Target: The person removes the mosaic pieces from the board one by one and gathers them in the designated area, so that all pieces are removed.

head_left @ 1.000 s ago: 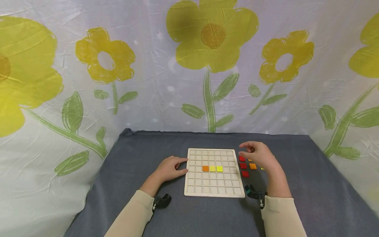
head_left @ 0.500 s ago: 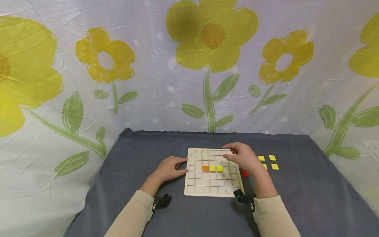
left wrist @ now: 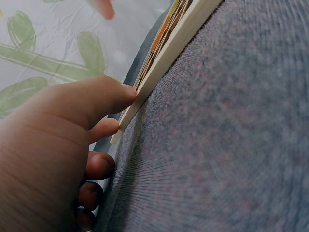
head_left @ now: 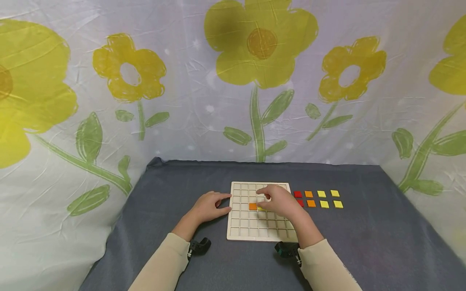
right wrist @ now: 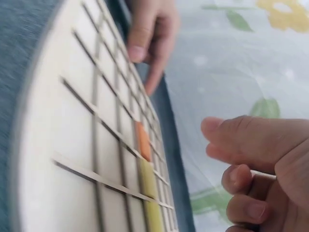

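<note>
A square wooden grid board (head_left: pixel 237 232) lies on the table. My left hand (head_left: pixel 208 209) is at its left edge, with thumb and index fingertip touching the rim, as the left wrist view also shows. Over the board's middle is my right hand (head_left: pixel 280 201), thumb and index finger apart in the head view, nothing visible between them. Beneath it an orange tile (head_left: pixel 253 207) sits in a grid cell. Beside that is a yellow tile (right wrist: pixel 147 178), then another yellow tile (right wrist: pixel 154 216); in the head view the hand covers much of this pair.
Right of the board lie loose square tiles in columns: red tiles (head_left: pixel 297 194), orange tiles (head_left: pixel 308 194) and several yellow tiles (head_left: pixel 321 194). Dark grey cloth (head_left: pixel 189 178) covers the table. A flower-print curtain (head_left: pixel 189 121) stands behind it.
My right hand has moved left from above the loose tiles to over the board's middle, uncovering most of those tiles. The left hand stays at the board's edge.
</note>
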Demonstrator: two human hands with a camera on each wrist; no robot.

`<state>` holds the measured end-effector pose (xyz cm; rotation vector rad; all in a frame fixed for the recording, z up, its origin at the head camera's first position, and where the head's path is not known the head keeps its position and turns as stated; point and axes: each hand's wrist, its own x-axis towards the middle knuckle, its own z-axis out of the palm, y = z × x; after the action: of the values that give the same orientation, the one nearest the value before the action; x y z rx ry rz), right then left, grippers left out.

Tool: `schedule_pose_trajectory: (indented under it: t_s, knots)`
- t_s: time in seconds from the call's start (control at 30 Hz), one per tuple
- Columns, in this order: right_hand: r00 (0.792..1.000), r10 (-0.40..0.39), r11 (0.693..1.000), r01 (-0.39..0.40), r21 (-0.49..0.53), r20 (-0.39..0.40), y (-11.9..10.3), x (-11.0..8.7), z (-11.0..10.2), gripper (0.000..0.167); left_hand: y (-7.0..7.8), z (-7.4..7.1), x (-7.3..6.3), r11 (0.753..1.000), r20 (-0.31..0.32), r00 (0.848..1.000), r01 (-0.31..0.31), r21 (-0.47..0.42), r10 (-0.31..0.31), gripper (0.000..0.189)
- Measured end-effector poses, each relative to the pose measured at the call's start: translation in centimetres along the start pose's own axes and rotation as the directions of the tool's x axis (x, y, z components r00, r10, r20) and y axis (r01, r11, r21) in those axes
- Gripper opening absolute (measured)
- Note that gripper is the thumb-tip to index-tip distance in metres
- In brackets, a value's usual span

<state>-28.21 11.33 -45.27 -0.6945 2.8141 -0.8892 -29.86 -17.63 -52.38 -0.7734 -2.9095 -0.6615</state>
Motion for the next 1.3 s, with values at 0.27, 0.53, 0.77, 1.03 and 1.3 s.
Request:
schedule_pose_trajectory:
  t_s: [0.27,0.53,0.77,1.03,1.3]
  knots:
    - [0.998,0.056,0.988,-0.05,-0.145,0.036,-0.5,0.7,2.4,0.034,-0.2,0.2,0.1,1.0,-0.011,1.0,-0.007,0.0,0.007,0.05]
    - [1.0,0.024,0.974,-0.023,-0.227,0.003,-0.1,0.9,3.6,0.015,-0.2,0.2,0.2,1.0,-0.02,1.0,-0.01,-0.006,0.01,0.05]
    - [0.998,0.018,0.971,-0.03,-0.236,-0.053,-0.2,1.0,3.9,0.013,-0.3,0.3,0.2,1.0,-0.018,1.0,0.0,-0.001,0.0,0.05]
    - [0.995,0.023,0.965,-0.046,-0.257,-0.092,-0.3,1.1,4.0,0.012,-0.3,0.3,0.2,1.0,-0.02,1.0,-0.008,-0.002,0.007,0.05]
    - [0.996,0.011,0.964,-0.035,-0.264,-0.092,-0.1,1.1,4.1,0.015,-0.1,0.1,0.1,1.0,-0.005,1.0,0.0,-0.004,0.0,0.05]
